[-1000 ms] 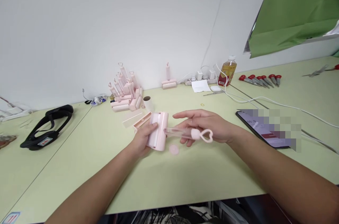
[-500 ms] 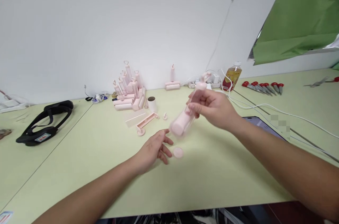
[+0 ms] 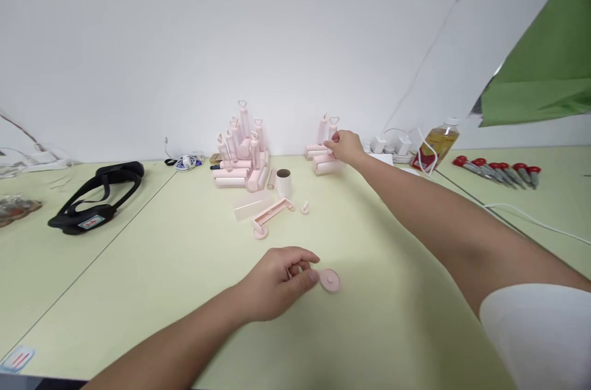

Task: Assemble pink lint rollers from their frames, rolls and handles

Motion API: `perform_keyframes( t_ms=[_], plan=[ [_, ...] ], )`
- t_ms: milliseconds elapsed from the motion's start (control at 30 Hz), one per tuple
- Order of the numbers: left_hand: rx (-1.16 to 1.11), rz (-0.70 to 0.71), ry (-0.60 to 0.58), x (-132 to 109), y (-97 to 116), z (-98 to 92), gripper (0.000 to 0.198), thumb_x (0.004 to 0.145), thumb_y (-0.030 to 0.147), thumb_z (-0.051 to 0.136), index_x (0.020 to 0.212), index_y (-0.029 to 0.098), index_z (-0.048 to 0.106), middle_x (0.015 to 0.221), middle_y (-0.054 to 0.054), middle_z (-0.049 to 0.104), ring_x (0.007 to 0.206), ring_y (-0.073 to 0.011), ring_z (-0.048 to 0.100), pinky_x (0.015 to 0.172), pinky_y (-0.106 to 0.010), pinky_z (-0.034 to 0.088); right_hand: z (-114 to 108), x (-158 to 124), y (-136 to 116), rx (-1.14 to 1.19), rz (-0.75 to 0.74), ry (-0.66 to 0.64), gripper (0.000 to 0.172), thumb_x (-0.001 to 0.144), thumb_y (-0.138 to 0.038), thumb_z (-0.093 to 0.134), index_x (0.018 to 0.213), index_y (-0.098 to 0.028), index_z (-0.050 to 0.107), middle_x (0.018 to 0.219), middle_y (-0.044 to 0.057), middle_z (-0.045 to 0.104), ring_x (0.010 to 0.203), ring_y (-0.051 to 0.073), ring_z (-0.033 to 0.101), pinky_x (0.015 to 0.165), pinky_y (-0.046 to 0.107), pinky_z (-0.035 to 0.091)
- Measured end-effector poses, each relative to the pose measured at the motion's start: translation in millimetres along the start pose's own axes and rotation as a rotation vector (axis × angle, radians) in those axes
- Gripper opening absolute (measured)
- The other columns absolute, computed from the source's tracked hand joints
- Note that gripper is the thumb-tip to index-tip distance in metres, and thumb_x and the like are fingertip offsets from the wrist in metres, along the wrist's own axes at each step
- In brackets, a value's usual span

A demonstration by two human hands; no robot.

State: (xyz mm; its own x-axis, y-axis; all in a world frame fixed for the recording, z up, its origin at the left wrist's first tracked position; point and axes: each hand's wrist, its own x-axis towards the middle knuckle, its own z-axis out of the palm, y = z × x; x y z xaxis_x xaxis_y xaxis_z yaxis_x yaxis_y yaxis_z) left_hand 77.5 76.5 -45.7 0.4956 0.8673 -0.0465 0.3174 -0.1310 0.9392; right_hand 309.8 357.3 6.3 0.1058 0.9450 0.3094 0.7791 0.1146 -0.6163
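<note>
We face a white wall (image 3: 295, 39), with a pale green table (image 3: 184, 291) spread before it. Our right hand (image 3: 348, 147) reaches far out to the back of the table, its thumb and fingers closed around the handle of a pink roller (image 3: 324, 165). Our left hand (image 3: 272, 284) rests near the front edge, fingers loosely curled, a gap between thumb and fingertips, with nothing in its grasp. To the left at the back we find a cluster of similar rollers (image 3: 231, 181), handles upright. The held roller sits to the right of that cluster, just in front of another roller (image 3: 314, 150); its body lies lengthwise from left to right, its heart-topped handle rising straight up. It is directly under the right hand and well away from the left. Between our hands and the cluster lie a clear panel (image 3: 252, 205), a slim pink frame (image 3: 271, 213) slanting up to the right, and an upright white tube (image 3: 284, 186). A pink disc (image 3: 330, 280) is just right of the left fingertips; we cannot tell whether they touch. Smallest is a pink peg (image 3: 305, 208) beyond it.
</note>
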Motion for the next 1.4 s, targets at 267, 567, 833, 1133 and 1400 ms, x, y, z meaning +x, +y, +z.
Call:
perform_keyframes(
  t_ms=[267,567,833,1133,1400],
  plan=[
    [0.088,0.047,-0.115,-5.6,7.8,3.2,0.035,0.091,0.04,0.053,0.117,0.021,0.066,0.094,-0.006,0.065,0.07,-0.0125,0.053,0.064,-0.024,0.044,29.5,40.8,8.5,-0.038,0.027,0.022,0.022,0.079,-0.031,0.065,0.091,-0.012,0.064,0.082,0.01,0.069,0.077,0.02,0.063,0.069,0.03,0.045],
    [0.063,0.029,-0.141,-5.2,4.8,6.5,0.034,0.09,0.036,0.053,0.118,0.021,0.066,0.093,-0.006,0.065,0.069,-0.012,0.053,0.065,-0.024,0.045,42.9,48.9,19.4,-0.015,0.064,0.078,0.025,0.082,-0.034,0.061,0.098,-0.014,0.061,0.089,0.01,0.066,0.084,0.021,0.061,0.074,0.032,0.045],
    [0.046,-0.013,-0.156,-4.3,5.3,6.9,0.034,0.089,0.036,0.054,0.117,0.021,0.067,0.089,-0.004,0.063,0.066,-0.0107,0.049,0.062,-0.023,0.041,45.5,40.7,13.0,0.035,0.083,0.093,0.035,0.081,-0.038,0.064,0.106,-0.015,0.056,0.099,0.012,0.063,0.088,0.023,0.059,0.077,0.033,0.045],
    [0.048,-0.013,-0.152,-2.8,0.7,7.6,0.032,0.089,0.034,0.054,0.116,0.021,0.066,0.086,-0.003,0.062,0.068,-0.0117,0.05,0.063,-0.023,0.042,51.2,30.4,10.0,0.009,0.016,0.006,0.037,0.086,-0.044,0.05,0.108,-0.018,0.062,0.105,0.012,0.064,0.102,0.026,0.055,0.088,0.036,0.041],
    [0.055,-0.023,-0.172,-2.1,1.8,6.6,0.032,0.09,0.033,0.053,0.116,0.02,0.066,0.083,-0.002,0.059,0.066,-0.0109,0.046,0.062,-0.023,0.04,61.7,34.3,10.2,-0.097,0.018,-0.079,0.043,0.075,-0.048,0.061,0.105,-0.018,0.067,0.113,0.015,0.063,0.116,0.033,0.048,0.095,0.044,0.038]
  ],
)
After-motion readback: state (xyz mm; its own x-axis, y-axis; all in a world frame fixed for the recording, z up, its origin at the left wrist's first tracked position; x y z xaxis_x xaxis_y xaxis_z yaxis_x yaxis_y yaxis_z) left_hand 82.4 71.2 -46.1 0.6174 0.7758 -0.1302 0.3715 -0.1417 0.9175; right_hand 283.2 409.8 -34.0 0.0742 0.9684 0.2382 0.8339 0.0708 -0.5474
